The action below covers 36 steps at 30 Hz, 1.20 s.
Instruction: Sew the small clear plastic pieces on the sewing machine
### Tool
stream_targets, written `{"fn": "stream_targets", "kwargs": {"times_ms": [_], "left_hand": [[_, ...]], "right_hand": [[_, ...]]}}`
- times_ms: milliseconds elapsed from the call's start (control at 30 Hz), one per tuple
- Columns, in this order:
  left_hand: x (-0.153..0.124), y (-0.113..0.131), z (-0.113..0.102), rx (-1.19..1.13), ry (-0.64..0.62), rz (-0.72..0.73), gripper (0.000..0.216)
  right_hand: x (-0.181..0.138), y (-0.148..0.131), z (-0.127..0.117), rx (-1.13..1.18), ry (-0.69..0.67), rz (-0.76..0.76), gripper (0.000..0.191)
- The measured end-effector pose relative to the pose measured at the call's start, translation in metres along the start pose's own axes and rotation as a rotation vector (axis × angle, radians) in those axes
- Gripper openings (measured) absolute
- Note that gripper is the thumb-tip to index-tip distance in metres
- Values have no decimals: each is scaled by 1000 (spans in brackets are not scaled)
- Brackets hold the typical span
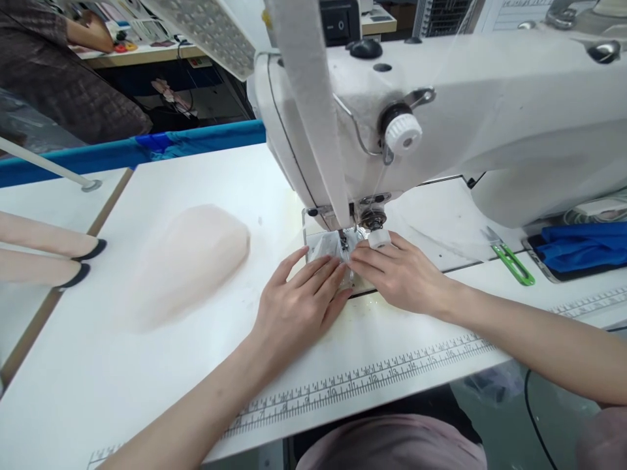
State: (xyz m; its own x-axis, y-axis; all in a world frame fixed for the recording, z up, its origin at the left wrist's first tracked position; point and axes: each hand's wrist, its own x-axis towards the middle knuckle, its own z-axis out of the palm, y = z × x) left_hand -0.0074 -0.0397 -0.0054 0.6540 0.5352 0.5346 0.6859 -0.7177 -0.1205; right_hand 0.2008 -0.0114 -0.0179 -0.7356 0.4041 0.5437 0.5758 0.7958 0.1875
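Note:
A small piece of sheer whitish fabric (327, 245) lies under the presser foot (343, 240) of a white sewing machine (441, 98). My left hand (298, 297) rests flat on the near left of this fabric, its fingers stretched toward the needle. From the right, my right hand (401, 271) lies low beside the foot, fingertips down on the fabric and close to my left fingertips. Both hands press from above; my right thumb is hidden. Part of the fabric is covered by my fingers.
Sheer pale pink fabric (196, 261) lies on the white table (161, 385) at left. Green thread snips (512, 261) and a blue cloth (582, 247) on a phone-like slab are at right. Two padded pink tubes (44, 245) reach in from the left. Another person (63, 72) is behind.

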Motion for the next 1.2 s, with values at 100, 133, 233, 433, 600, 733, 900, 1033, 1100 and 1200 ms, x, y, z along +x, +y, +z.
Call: {"fn": "stream_targets", "kwargs": {"times_ms": [100, 133, 233, 433, 600, 733, 900, 1033, 1100, 1200], "left_hand": [[-1, -1, 1, -7, 17, 23, 21], [-1, -2, 2, -4, 24, 27, 21], [0, -2, 4, -10, 48, 23, 19], [-2, 2, 3, 13, 4, -27, 22], [-6, 6, 2, 53, -59, 26, 26], [-7, 5, 2, 68, -66, 47, 26], [-7, 5, 3, 71, -66, 42, 26], [-6, 4, 2, 77, -80, 44, 26], [-5, 4, 2, 78, -81, 44, 26], [-5, 3, 2, 81, -89, 41, 26]], "right_hand": [[3, -1, 0, 1, 14, 32, 28], [4, -1, 1, 0, 16, 43, 26], [7, -1, 3, -11, 42, 35, 22], [5, 0, 4, -4, 93, 22, 23], [0, -3, -2, 65, 45, 35, 16], [-1, -5, -5, 87, 5, 41, 18], [-1, -5, -5, 97, 2, 47, 18], [-1, -5, -4, 86, 0, 49, 19], [-1, -5, -3, 85, -3, 47, 19], [-1, -5, -3, 82, -1, 47, 19]]}}
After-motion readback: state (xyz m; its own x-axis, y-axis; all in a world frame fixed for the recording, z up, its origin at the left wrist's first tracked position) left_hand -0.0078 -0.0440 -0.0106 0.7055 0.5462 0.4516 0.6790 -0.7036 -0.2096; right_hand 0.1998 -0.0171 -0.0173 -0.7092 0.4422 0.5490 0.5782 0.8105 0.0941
